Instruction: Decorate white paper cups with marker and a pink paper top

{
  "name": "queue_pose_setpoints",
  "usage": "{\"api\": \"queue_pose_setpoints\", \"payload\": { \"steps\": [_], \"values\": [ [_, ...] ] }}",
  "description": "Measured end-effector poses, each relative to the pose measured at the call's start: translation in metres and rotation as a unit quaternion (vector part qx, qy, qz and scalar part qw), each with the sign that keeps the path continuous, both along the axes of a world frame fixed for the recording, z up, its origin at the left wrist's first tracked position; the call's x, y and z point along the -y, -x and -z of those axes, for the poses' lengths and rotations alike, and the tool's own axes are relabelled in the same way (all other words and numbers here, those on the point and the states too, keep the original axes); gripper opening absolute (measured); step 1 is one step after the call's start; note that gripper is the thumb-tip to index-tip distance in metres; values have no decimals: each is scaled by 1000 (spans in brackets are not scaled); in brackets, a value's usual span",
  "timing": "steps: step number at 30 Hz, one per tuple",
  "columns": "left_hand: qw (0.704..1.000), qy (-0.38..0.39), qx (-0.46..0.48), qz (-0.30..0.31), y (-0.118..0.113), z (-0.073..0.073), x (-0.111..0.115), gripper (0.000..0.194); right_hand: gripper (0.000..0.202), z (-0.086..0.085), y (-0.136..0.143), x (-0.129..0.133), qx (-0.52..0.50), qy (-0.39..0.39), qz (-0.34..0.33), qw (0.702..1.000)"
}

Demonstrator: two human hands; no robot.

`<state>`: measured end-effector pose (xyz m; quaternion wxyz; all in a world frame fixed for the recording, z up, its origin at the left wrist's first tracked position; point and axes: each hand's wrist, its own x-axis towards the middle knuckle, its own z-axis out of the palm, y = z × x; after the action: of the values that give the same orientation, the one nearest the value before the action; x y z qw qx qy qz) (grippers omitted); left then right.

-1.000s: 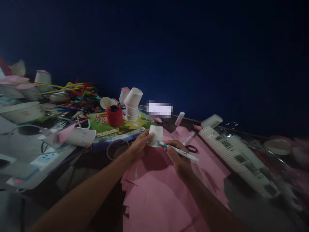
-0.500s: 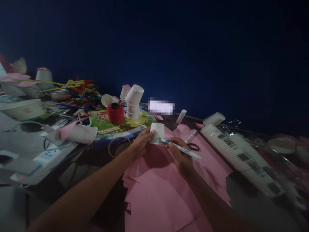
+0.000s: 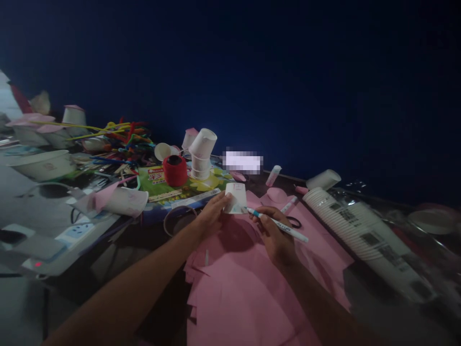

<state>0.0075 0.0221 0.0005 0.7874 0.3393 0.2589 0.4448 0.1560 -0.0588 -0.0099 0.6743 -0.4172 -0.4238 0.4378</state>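
- Holding a paper cup [image 3: 236,196] in my left hand [image 3: 212,214], thumb on its near side, up in front of me over pink sheets [image 3: 245,293]
- My right hand [image 3: 275,233] grasps a white acrylic marker [image 3: 291,230] like a pen, its tip by the cup's lower edge; I cannot tell whether it touches
- Some faint blue marks show low on the cup, below a pinkish print; most of the side facing me has no blue, and its far side is hidden, so the marking looks only partly done, I judge
- A second pen [image 3: 289,205] and a black ring [image 3: 294,222] lie just beyond my right hand, close enough to knock
- Farther right, wrapped stacked cups [image 3: 360,240] slant along the pink sheets
- Beyond my left hand, a red spool [image 3: 175,172] and a leaning cup tower [image 3: 201,156] crowd a green packet [image 3: 148,181], with a power strip [image 3: 76,233] nearer me
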Motion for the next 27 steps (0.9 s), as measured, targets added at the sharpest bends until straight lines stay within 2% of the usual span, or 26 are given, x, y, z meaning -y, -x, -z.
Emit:
{"api": "queue_pose_setpoints", "payload": {
  "steps": [7, 15, 20, 24, 27],
  "values": [
    [1000, 17, -20, -16, 2, 3, -2, 29, 13, -3, 0, -1, -26, 2, -3, 1000],
    [998, 53, -24, -18, 4, 10, -4, 32, 12, 5, 1, 1, 18, 6, -7, 1000],
    [999, 40, -20, -23, 2, 7, -2, 31, 12, 3, 2, 2, 35, -1, 1, 999],
    [996, 72, -46, -27, 0, 4, -1, 30, 12, 3, 1, 2, 55, -14, -5, 998],
    [996, 87, -28, -22, 0, 4, -1, 34, 12, 5, 0, 2, 60, -6, -8, 998]
  ]
}}
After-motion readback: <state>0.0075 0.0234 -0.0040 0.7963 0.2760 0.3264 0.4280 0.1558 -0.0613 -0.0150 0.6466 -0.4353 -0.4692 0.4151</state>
